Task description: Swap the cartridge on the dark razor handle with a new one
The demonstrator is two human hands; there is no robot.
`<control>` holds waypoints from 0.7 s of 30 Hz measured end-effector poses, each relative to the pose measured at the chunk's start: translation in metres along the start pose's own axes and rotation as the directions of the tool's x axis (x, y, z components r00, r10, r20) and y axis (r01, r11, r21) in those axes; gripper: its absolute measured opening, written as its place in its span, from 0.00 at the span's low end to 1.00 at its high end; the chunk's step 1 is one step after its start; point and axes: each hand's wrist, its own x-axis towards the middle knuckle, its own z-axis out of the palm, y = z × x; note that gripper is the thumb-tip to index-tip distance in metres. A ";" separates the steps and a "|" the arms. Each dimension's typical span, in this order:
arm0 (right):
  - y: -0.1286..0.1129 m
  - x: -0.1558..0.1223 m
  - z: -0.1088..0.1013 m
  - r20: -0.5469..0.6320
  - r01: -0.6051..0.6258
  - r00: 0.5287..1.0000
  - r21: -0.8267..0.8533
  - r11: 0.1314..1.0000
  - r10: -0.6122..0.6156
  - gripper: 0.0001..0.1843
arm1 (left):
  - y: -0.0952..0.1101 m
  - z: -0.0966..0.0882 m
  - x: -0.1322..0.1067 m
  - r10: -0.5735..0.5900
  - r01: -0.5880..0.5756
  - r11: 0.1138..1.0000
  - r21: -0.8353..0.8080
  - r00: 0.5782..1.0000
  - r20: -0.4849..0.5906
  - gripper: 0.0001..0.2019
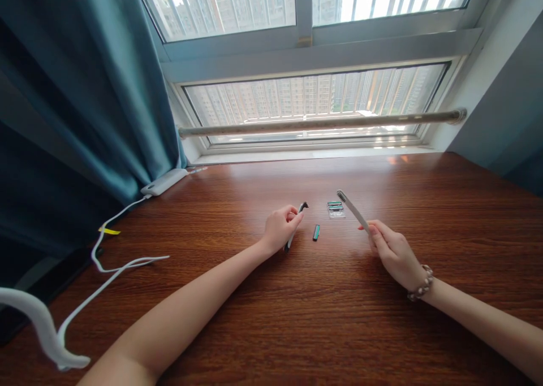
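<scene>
My left hand (pixel 280 228) is closed around a razor handle (pixel 291 240), black and white, whose bare head end points up and away from me. In my right hand (pixel 388 247) is a toothbrush (pixel 355 212) with a pale handle, its dark-bristled head tilted up to the left. A loose razor cartridge (pixel 316 233), black with a green strip, lies on the table just right of my left hand. Beyond it sits a clear plastic cartridge case (pixel 336 212) holding green-striped razor cartridges (pixel 335 204). The toothbrush head hangs near that case.
The brown wooden table (pixel 237 324) reaches to the window sill. At the left, a white power strip (pixel 164 182) rests by the blue curtain (pixel 97 81), with a white cable (pixel 98 250) trailing from it. A white curved stand (pixel 42 324) is at the lower left. A rail (pixel 322 124) crosses the window.
</scene>
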 end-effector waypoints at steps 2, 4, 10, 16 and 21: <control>-0.001 0.000 0.001 0.029 -0.012 1.000 0.045 0.999 0.010 0.16 | -0.004 -0.001 0.002 0.058 -0.056 0.984 0.170 0.998 -0.008 0.16; -0.001 0.000 0.002 0.040 -0.010 0.999 0.043 0.999 0.008 0.15 | -0.006 -0.001 0.003 0.103 -0.099 0.954 0.284 0.995 0.000 0.17; -0.002 0.001 0.002 0.026 0.006 1.000 -0.022 1.000 -0.005 0.13 | -0.006 -0.001 0.001 0.114 -0.125 0.898 0.423 0.992 0.051 0.20; -0.009 0.000 -0.001 0.051 0.036 0.998 -0.061 0.997 -0.033 0.12 | -0.004 0.000 0.000 0.078 -0.117 0.851 0.512 0.992 0.097 0.22; -0.002 -0.012 -0.002 -0.019 0.190 0.982 0.118 0.975 -0.189 0.12 | -0.004 0.003 -0.001 0.063 -0.117 0.810 0.575 0.992 0.112 0.19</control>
